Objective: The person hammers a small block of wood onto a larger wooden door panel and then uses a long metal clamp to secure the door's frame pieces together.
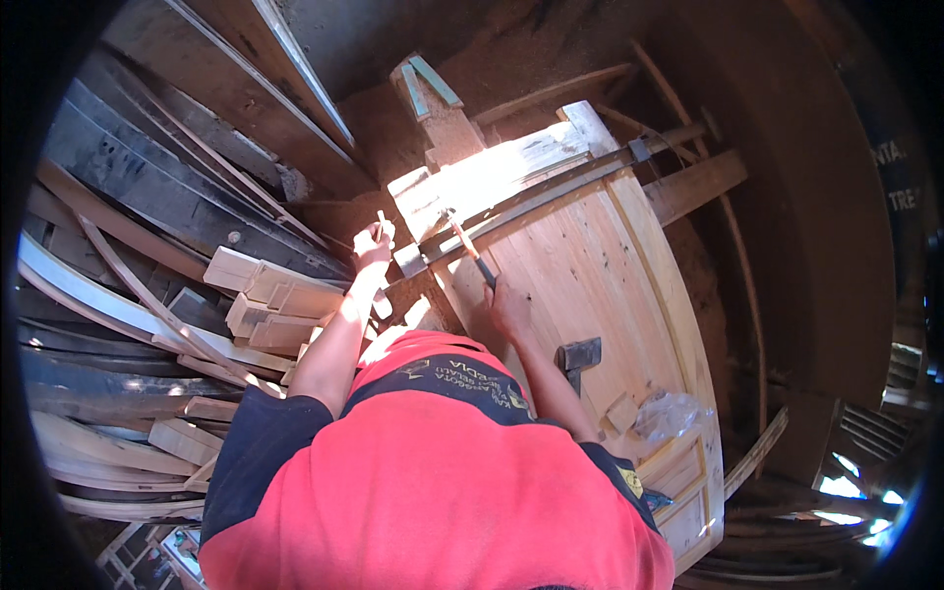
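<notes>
My right hand (pixel 508 309) is wrapped round the dark grip of a hammer (pixel 473 250), whose head rests over the sunlit end of the wooden panel. Left of the panel, my left hand (pixel 374 246) is closed on a small thin pale stick (pixel 382 220), which points up from the fingers; its exact kind is too small to make out. A large pale wooden door panel (pixel 580 265) lies in front of me and to the right. Across its far end runs a long metal bar clamp (pixel 531 200). Strong sunlight washes out the boards (pixel 501 177) beyond the clamp.
On the panel lie a dark-headed tool (pixel 579 354), a small wood block (pixel 621 413) and a clear plastic bag (pixel 669 417). Stacked wood offcuts (pixel 280 292) and long curved boards (pixel 128 315) crowd the left side. A plank with green strips (pixel 433 93) juts out at the far end.
</notes>
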`<act>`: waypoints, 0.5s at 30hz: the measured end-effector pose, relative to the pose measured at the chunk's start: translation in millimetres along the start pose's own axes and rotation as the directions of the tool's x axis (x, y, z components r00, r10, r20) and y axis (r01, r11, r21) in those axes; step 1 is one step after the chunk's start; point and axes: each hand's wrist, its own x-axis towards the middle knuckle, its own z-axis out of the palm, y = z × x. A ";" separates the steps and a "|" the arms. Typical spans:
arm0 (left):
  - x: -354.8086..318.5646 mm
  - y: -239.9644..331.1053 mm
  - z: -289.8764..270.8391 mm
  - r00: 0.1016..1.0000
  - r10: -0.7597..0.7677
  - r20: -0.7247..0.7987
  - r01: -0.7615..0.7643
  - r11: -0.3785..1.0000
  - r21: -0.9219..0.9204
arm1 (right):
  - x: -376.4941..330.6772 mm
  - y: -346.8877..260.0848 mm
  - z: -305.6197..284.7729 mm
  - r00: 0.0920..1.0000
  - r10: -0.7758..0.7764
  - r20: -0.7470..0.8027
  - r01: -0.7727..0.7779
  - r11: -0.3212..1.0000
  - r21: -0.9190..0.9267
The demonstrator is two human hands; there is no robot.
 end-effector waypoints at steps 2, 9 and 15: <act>4.0 3.2 -4.1 1.000 0.018 -0.013 -0.018 1.000 0.014 | 7.1 -3.1 -5.9 0.998 -0.043 -0.036 0.045 0.997 0.059; -12.2 -12.3 -7.2 0.998 -0.037 -0.058 0.039 0.999 0.035 | -2.5 -37.0 -25.2 0.870 -0.199 -0.452 0.412 0.798 0.441; -7.1 -2.8 -8.2 0.998 -0.013 -0.056 0.012 0.999 -0.030 | 25.5 -16.0 -6.5 1.000 0.022 -0.013 -0.022 0.999 0.047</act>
